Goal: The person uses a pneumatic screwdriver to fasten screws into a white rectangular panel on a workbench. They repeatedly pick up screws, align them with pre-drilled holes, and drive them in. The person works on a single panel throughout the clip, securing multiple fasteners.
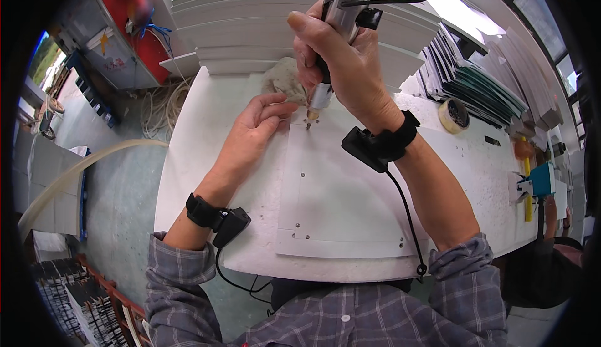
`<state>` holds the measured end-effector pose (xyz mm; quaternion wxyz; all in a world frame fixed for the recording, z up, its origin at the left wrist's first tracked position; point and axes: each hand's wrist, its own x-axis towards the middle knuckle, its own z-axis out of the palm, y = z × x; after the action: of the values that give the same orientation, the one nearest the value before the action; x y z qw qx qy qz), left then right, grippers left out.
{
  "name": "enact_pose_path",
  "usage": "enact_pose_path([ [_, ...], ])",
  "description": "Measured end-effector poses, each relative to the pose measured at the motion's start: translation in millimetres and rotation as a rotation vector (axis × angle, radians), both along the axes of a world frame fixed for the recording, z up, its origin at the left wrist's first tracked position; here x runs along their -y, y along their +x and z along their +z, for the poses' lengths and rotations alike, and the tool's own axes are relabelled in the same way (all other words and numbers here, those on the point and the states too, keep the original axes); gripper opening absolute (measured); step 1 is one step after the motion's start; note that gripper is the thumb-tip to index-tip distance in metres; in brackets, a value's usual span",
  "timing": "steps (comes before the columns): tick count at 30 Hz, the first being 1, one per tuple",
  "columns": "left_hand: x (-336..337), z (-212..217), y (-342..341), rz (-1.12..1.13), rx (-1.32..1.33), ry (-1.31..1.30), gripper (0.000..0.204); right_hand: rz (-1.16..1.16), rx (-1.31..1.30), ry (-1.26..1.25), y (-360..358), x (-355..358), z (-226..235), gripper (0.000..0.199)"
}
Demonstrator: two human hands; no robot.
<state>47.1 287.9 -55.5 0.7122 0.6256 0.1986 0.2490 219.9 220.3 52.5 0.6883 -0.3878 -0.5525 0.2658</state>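
Observation:
My right hand is wrapped round a silver and black power screwdriver, held upright with its bit pointing down. The bit's tip is at the upper left corner of a white flat panel; whether it sits in a screw cannot be made out. Beside the bit, my left hand lies low over the panel's left edge, fingers loosely stretched toward the driver and apart, with nothing visible in them. Small screws dot the panel near its left edge and lower corners. A greyish rag lies just behind my left fingers.
Stacked white boards rise behind the white worktable. At the right stand a round tub of small dark pieces, a pile of dark-edged sheets and a teal tool. A pale hose arcs in from the left.

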Motion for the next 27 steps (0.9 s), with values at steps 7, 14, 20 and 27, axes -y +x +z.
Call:
enact_pose_path([
  [7,1,2,-1,0.000,0.000,0.011,0.050,0.019,-0.002,-0.055,-2,3,-3,0.026],
  [14,20,28,-52,0.148,-0.127,0.138,0.045,-0.002,0.075,0.003,-19,7,11,0.027],
  [20,96,25,-126,0.299,-0.252,0.261,0.025,-0.087,0.549,0.239,-60,2,25,0.026],
  [27,144,28,-114,0.304,-0.495,0.839,0.044,-0.012,1.090,0.228,-117,-2,-20,0.029],
])
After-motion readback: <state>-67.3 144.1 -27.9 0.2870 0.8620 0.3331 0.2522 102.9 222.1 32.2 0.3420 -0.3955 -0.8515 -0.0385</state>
